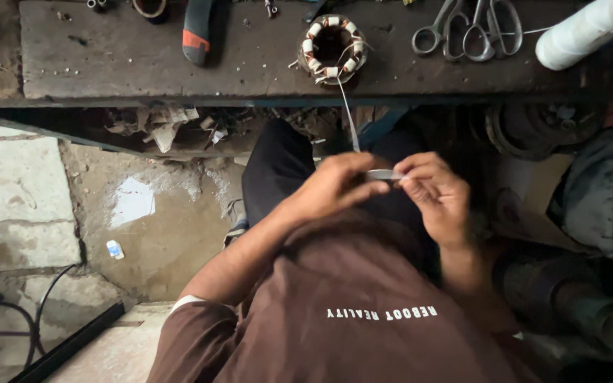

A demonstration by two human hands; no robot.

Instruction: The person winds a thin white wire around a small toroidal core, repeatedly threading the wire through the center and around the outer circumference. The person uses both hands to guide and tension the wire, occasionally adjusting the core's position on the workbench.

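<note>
The left hand (338, 186) and right hand (431, 190), close together, both pinch 1 white strip (383, 174) running up to the wound stator (333, 48) on the desk (143, 57) beyond them; steady tension probably avoids tugging its coils.

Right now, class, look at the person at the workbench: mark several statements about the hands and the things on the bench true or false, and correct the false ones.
1. Both hands pinch a thin white strip between them. True: the left hand and right hand hold the strip.
2. The wound coil ring lies on the floor. False: the coil ring sits on the workbench.
3. A white strand runs from the coil ring down toward the hands. True.
4. The scissors are in the right hand. False: the scissors lie on the workbench, untouched.
5. A white roll lies at the bench's far left. False: the white roll is at the right.
</note>
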